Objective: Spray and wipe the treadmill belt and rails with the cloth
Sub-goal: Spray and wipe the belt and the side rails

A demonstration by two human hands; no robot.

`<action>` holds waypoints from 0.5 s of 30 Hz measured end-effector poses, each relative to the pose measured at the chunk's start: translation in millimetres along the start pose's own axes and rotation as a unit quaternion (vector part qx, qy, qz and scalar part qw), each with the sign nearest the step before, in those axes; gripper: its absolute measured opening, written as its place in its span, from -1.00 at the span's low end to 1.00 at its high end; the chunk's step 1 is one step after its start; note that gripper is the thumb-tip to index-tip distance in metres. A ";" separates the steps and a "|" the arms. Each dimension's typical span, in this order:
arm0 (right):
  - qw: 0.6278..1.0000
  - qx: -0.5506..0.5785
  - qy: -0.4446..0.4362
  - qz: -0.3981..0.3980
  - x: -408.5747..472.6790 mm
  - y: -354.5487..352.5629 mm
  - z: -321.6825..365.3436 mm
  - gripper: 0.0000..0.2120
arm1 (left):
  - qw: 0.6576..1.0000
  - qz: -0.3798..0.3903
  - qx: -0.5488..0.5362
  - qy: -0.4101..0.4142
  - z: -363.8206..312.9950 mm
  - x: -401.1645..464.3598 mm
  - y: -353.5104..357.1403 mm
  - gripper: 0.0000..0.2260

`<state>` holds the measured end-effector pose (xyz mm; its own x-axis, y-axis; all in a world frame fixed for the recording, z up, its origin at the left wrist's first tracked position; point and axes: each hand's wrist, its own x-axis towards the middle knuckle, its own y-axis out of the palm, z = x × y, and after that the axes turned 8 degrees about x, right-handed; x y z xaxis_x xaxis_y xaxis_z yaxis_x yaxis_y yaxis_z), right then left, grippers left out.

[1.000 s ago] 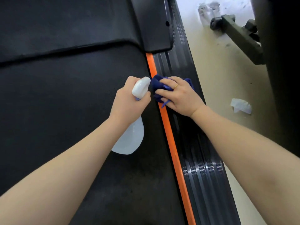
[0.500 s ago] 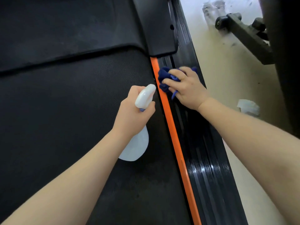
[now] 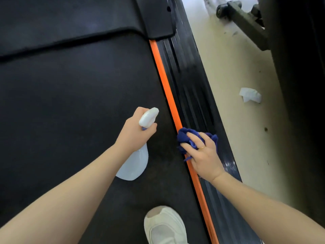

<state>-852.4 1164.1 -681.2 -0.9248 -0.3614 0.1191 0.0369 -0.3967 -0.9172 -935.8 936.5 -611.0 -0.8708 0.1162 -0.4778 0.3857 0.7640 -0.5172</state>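
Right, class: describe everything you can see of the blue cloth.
The blue cloth is dark blue, soft and fuzzy-looking, bunched into a crumpled wad. The right hand grips it, fingers curled over its top, and presses it on the ribbed black side rail, its left edge over the orange strip. A small flap pokes out beneath the hand. Its underside is hidden.

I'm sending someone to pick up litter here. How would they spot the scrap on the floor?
Start at the treadmill's side rail with its orange strip. On the pale floor beyond lies a crumpled white tissue, the only loose white scrap there.
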 end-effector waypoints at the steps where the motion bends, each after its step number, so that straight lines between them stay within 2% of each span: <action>1: 1.000 -0.008 -0.008 -0.006 -9.0 -0.4 4.8 -0.71 | 1.000 0.004 0.005 0.003 2.5 -4.8 0.9 -0.72; 6: 0.997 -0.073 -0.032 -0.014 33.2 3.3 10.7 -0.76 | 1.000 -0.022 0.009 0.010 8.5 -14.8 4.1 -0.71; 8: 0.995 -0.091 0.035 -0.007 69.8 10.7 17.8 -0.81 | 0.999 -0.042 -0.007 0.011 12.5 -17.5 0.1 -0.72; 10: 0.991 -0.093 0.085 0.053 97.2 12.7 29.8 -0.73 | 0.998 -0.056 -0.025 0.011 17.7 -22.4 -7.8 -0.72; 12: 0.988 -0.102 0.021 0.115 110.3 13.1 33.6 -0.70 | 0.997 -0.070 -0.044 0.005 24.6 -30.2 -17.9 -0.74; 14: 0.988 -0.034 -0.020 0.149 115.9 7.4 37.7 -0.76 | 0.994 -0.095 -0.059 -0.005 35.3 -42.4 -28.3 -0.77; 15: 0.989 0.020 0.000 0.148 116.3 5.2 42.4 -0.78 | 0.992 -0.111 -0.066 -0.009 42.7 -50.0 -33.3 -0.78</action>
<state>-943.7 1084.3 -656.0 -0.8711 -0.4667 -0.1530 0.3218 -0.3070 -0.8957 -892.1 878.2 -600.2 -0.9240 -0.0748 -0.3750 0.1403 0.8460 -0.5144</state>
